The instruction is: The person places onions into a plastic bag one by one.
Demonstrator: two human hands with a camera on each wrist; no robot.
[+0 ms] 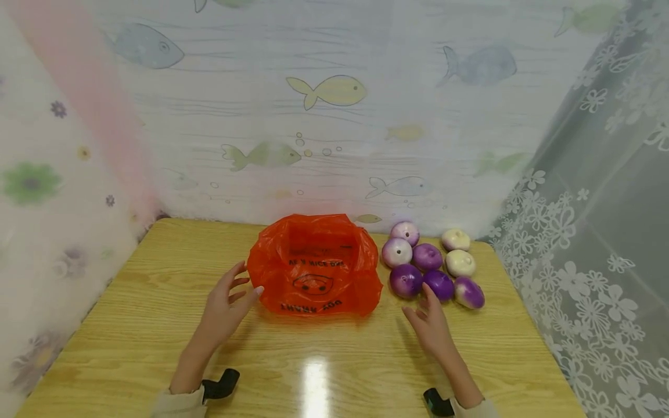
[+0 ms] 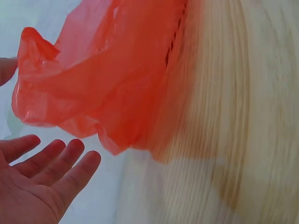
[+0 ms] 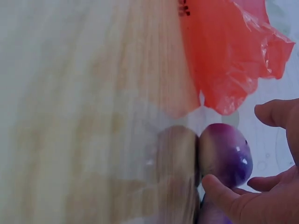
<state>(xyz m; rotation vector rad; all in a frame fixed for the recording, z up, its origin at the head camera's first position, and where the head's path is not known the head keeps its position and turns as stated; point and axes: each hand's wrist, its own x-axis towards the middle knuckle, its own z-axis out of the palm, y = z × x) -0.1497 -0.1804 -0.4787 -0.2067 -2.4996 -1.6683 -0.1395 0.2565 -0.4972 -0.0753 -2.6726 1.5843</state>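
A red plastic bag (image 1: pixel 313 278) with black print stands with its mouth spread open on the table. Beside its left side is my left hand (image 1: pixel 226 305), fingers spread; in the left wrist view the bag (image 2: pixel 98 79) hangs close to the fingers of that hand (image 2: pixel 42 182). My right hand (image 1: pixel 430 325) reaches toward a group of shiny purple and white onions. Its fingertips are close by a dark purple onion (image 1: pixel 439 284) and another purple onion (image 1: pixel 406 281). The right wrist view has the hand (image 3: pixel 266 186) with thumb and fingers apart around an onion (image 3: pixel 226 154); contact cannot be told.
Behind the front onions lie two purple-white onions (image 1: pixel 397 252), a purple one (image 1: pixel 427 256) and two cream ones (image 1: pixel 460 263). A purple-white onion (image 1: pixel 469 292) lies at the right. The wooden table (image 1: pixel 355 371) meets a fish-patterned curtain (image 1: pixel 324 128) at the back.
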